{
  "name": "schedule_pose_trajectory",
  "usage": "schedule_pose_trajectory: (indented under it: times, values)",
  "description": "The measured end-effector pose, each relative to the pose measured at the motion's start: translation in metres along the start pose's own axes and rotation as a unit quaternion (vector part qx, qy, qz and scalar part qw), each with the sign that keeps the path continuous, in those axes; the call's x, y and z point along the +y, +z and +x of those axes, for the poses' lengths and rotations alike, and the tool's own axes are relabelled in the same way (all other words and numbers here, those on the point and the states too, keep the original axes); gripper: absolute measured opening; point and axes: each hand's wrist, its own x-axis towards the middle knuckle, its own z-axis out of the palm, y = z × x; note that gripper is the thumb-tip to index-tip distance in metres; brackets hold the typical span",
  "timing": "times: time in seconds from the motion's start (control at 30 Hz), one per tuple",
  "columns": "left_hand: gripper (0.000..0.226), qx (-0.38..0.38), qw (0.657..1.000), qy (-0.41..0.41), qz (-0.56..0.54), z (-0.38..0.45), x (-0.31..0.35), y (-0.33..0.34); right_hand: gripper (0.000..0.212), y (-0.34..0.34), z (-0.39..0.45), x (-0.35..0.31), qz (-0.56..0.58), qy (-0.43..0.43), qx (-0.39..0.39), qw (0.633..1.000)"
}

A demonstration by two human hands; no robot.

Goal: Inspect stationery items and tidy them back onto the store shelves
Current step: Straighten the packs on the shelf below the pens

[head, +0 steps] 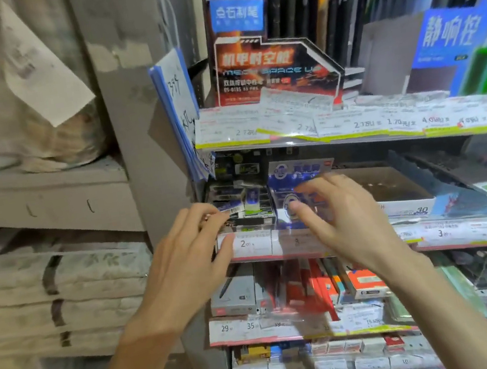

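Observation:
Both my hands reach to the second shelf of a stationery rack. My left hand (183,257) pinches a small dark packet with a barcode label (230,207) at the front of a black display box of such packets (245,203). My right hand (335,211) hovers with fingers spread and relaxed in front of a blue and white display box (295,176), holding nothing. Motion blur smears the right fingers.
Price-tag strips (245,244) run along each shelf edge. A red and black pen display (268,68) stands on the shelf above, a blue clipboard pad (179,111) hangs at the rack's left. Boxed goods (363,283) fill lower shelves. Bundled paper stacks (54,287) lie left.

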Motion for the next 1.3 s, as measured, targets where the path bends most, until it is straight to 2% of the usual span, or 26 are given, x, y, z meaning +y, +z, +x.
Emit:
schedule_pose_trajectory:
  times: [0.17,0.37,0.63,0.73,0.9,1.17,1.3]
  values:
    - [0.031,-0.005,0.998,0.036,0.059,0.014,-0.004,0.004,0.038,0.009,0.042,-0.005,0.023,-0.042,-0.122,0.991]
    - [0.030,-0.002,0.996,0.039,0.086,0.020,-0.004,0.006,0.057,0.026,0.071,-0.009,0.035,-0.059,-0.196,0.978]
    - [0.030,-0.004,0.996,0.026,0.084,0.021,-0.005,0.009,0.041,0.019,0.083,0.002,0.101,-0.012,-0.310,0.945]
    - [0.029,-0.004,0.996,0.026,0.084,0.022,-0.006,0.010,0.037,0.019,0.081,0.001,0.112,0.008,-0.291,0.950]
    - [0.029,0.001,0.997,0.023,0.071,0.022,-0.006,0.009,0.037,0.027,0.077,-0.015,0.022,-0.014,-0.239,0.971]
    - [0.031,-0.004,0.999,0.013,0.047,0.020,-0.006,0.008,0.025,0.026,0.080,-0.011,0.106,0.042,-0.208,0.972]
    - [0.029,0.003,0.999,0.036,0.027,0.019,0.004,0.010,0.023,0.013,0.079,0.009,0.139,0.065,-0.185,0.971]
